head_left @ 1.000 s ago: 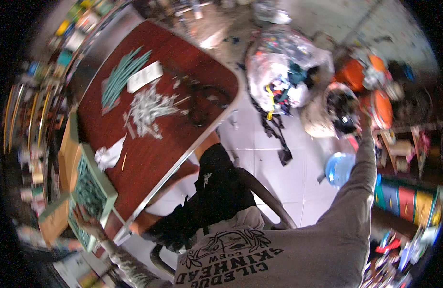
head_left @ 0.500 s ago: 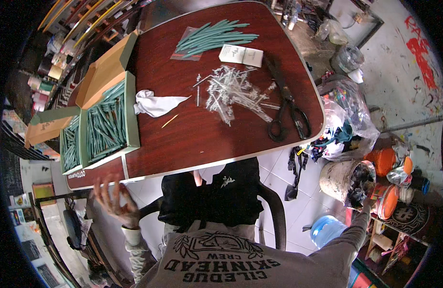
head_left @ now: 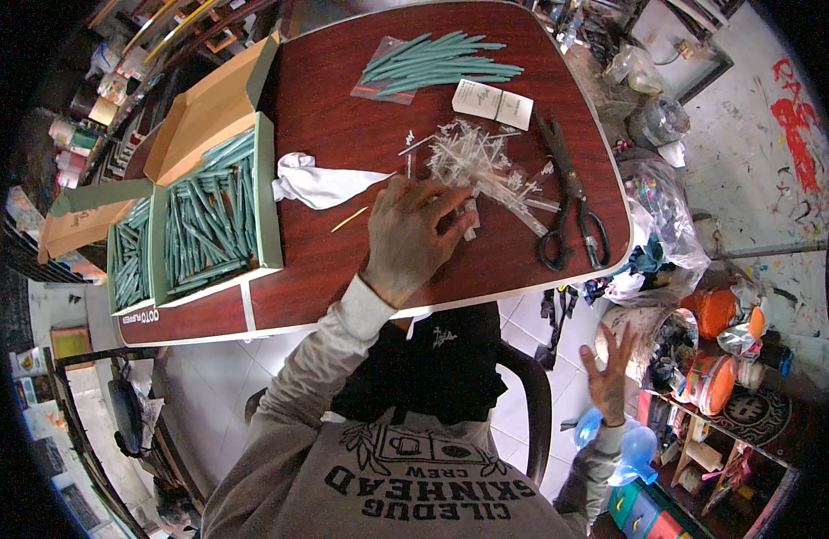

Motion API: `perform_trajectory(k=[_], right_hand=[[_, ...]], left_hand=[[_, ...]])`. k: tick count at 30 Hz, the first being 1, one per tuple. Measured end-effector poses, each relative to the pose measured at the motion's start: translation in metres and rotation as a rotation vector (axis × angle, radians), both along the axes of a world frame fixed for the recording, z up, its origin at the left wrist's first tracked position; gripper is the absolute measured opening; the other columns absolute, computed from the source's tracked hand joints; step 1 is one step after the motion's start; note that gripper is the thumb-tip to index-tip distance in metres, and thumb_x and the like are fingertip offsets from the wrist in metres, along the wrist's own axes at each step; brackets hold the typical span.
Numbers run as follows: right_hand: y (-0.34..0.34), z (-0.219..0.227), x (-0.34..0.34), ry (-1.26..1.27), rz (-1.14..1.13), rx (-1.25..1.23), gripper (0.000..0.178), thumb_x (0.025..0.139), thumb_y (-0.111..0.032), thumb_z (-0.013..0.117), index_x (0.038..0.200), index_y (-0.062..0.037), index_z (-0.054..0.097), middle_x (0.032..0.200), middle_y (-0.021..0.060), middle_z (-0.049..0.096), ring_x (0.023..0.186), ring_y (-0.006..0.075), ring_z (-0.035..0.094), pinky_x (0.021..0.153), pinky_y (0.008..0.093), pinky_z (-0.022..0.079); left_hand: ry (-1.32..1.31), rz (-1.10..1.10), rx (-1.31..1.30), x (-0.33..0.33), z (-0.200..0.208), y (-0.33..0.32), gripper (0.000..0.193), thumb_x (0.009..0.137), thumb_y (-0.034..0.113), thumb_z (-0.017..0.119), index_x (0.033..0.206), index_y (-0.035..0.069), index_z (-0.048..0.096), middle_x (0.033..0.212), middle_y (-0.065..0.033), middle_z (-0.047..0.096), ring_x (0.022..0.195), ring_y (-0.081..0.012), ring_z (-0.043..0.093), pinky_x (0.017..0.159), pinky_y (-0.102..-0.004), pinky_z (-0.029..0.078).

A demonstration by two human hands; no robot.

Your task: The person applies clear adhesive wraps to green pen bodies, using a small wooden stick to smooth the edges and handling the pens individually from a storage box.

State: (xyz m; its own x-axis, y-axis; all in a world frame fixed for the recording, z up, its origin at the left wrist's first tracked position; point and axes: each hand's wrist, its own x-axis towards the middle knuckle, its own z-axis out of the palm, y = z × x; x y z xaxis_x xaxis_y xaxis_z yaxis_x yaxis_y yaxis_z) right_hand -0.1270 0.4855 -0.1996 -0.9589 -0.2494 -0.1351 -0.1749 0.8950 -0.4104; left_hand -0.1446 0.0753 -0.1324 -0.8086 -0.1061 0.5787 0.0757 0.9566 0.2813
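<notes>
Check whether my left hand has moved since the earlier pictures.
Yes: against the table, your left hand has moved right and forward, toward the clear plastic pieces.

The left grip (head_left: 409,235) partly hides the clear scraps (head_left: 476,160).

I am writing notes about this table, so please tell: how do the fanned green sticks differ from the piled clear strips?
The green sticks look opaque, while the clear strips look see-through and whitish. The green sticks point roughly one way; the clear strips are tangled in many directions. The green sticks lie farther from the left hand; the clear strips are close by it. Both rest on the red-brown tabletop.
</notes>
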Motion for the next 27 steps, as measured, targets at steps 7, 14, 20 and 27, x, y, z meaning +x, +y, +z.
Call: perform_trajectory(k=[7,14,20,27], right_hand=[[-0.100,0.097,0.001,-0.052,0.119,-0.664,0.030,0.087,-0.002,0.069,0.116,-0.0031,0.066,0.109,0.0129,0.068,0.094,0.0183,0.063,0.087,0.0322,0.049],[-0.243,0.132,-0.058,0.176,0.426,-0.818,0.026,0.087,-0.007,0.071,0.112,-0.0033,0.068,0.104,0.0121,0.072,0.088,0.0211,0.068,0.079,0.0314,0.053],[-0.301,0.121,-0.045,-0.119,0.504,-0.954,0.033,0.089,-0.017,0.073,0.118,-0.0025,0.065,0.106,0.0117,0.071,0.082,0.0180,0.067,0.074,0.0300,0.054],[-0.122,0.108,-0.039,-0.217,0.067,-0.830,0.011,0.092,-0.006,0.065,0.100,0.0010,0.064,0.079,0.0091,0.068,0.065,0.0159,0.064,0.063,0.0296,0.054]], left_hand=[[0.270,0.165,0.342,0.015,0.011,-0.035,0.014,0.088,0.019,0.073,0.096,0.007,0.072,0.083,-0.0035,0.069,0.074,-0.0195,0.061,0.063,-0.0330,0.048],[0.378,0.171,1.224,0.046,0.044,-0.052,0.019,0.096,0.020,0.067,0.098,0.002,0.071,0.092,-0.0050,0.072,0.078,-0.0073,0.061,0.064,-0.0222,0.046],[0.331,-0.028,1.251,0.054,0.025,-0.027,0.018,0.095,0.016,0.068,0.104,0.001,0.072,0.092,-0.0064,0.072,0.079,-0.0065,0.061,0.062,-0.0185,0.043],[0.037,-0.066,0.501,0.047,0.008,-0.023,0.031,0.085,0.030,0.075,0.106,0.007,0.072,0.093,-0.0077,0.069,0.079,-0.0255,0.063,0.068,-0.0360,0.050]])
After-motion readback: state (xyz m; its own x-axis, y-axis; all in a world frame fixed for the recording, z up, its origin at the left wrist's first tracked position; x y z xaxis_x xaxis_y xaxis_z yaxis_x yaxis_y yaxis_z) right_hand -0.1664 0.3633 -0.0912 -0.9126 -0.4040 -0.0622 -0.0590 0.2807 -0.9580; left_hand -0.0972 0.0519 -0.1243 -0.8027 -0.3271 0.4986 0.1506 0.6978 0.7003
